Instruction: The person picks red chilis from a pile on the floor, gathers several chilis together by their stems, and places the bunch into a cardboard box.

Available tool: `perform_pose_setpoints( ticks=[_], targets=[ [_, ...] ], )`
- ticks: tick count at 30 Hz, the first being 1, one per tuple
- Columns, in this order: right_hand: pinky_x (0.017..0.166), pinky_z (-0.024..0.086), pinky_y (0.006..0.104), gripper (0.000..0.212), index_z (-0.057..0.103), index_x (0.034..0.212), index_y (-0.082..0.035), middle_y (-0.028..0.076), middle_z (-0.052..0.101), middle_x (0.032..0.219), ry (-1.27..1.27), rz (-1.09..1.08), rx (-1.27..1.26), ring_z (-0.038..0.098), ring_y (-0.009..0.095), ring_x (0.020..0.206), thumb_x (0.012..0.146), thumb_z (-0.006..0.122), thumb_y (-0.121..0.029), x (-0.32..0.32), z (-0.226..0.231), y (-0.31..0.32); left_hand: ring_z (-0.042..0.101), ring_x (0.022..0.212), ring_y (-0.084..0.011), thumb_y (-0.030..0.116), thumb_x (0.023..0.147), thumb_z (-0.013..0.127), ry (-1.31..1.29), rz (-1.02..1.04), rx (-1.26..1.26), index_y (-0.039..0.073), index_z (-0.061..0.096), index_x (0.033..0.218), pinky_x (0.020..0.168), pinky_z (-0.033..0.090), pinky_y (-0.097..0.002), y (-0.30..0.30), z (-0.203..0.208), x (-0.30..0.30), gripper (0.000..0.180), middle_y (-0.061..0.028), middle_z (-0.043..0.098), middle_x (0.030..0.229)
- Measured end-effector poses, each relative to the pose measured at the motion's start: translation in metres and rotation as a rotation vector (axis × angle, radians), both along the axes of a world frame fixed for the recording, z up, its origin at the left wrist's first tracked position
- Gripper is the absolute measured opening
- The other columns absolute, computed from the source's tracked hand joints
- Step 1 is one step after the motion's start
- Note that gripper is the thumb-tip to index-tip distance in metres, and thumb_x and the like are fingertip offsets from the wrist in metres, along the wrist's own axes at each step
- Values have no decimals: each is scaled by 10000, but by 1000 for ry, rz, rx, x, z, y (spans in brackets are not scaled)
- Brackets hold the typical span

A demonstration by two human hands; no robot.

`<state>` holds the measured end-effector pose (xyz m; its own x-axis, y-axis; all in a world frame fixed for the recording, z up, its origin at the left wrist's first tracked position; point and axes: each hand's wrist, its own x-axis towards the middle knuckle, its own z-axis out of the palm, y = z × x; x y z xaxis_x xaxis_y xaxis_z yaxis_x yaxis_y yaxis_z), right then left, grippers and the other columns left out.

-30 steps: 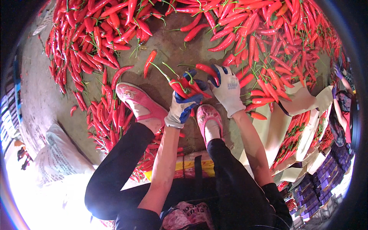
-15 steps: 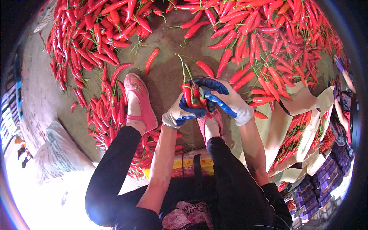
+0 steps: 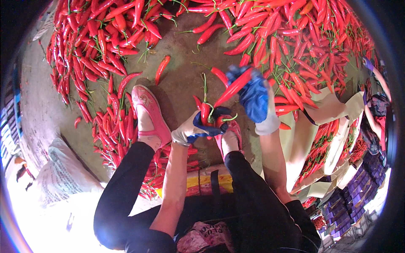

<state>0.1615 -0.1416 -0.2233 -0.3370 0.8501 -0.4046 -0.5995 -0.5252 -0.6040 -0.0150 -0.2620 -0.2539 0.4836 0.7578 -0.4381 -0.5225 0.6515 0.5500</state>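
Observation:
Both hands wear white gloves with blue-coated palms and fingers. My left hand (image 3: 201,127), above the floor between my feet, is closed around a few red chili peppers (image 3: 205,113) with green stems. One stem points up and another curls out to the right. To the right and a little farther off is my right hand (image 3: 255,100), slightly blurred, holding a single long red chili pepper (image 3: 233,89) by its upper end. Its lower end slants toward my left hand. Behind it, another chili pepper (image 3: 219,76) lies on the floor.
Large heaps of red chili peppers lie at the far left (image 3: 101,38) and far right (image 3: 295,46), with a smaller pile (image 3: 116,130) beside my left foot. A paper-lined container (image 3: 318,152) of peppers stands at right. A white sack (image 3: 63,168) sits at left. Another person's arm (image 3: 377,80) shows far right.
My right hand has moved away from my left, outward and up, with one chili pepper in it. My left hand still holds its peppers.

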Motion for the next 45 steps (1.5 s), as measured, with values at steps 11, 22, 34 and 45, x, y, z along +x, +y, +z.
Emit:
perform_pose_setpoints(
  ticks=[11,22,34,45],
  targets=[
    [778,515,377,429,595,1098,-24,136,652,937,-1074,676,390,641,275,858,784,700,-297,-17,-19,-19,524,813,-238,145,721,723,-229,555,39,40,424,1295,720,471,-415,7,6,-29,656,-73,517,910],
    [802,486,431,420,601,1064,-92,180,617,1013,-1239,1045,491,610,337,908,746,659,-360,-12,-28,-25,649,839,-217,22,767,628,-9,551,-130,-13,470,1279,777,526,-328,65,-8,-1,537,-113,655,954],
    [779,513,451,655,530,1101,-25,211,595,1034,-2245,417,614,615,372,916,648,773,-431,17,-35,94,639,853,-205,-42,779,637,266,655,-209,-20,516,1232,801,513,-322,11,-27,-6,470,-87,641,958],
    [594,474,299,353,603,1079,-27,45,593,725,-916,157,243,573,174,617,786,682,-209,35,-45,-10,638,899,-220,-2,787,618,23,640,-211,-30,481,1242,827,511,-331,30,-9,16,476,-108,640,1014]
  ],
)
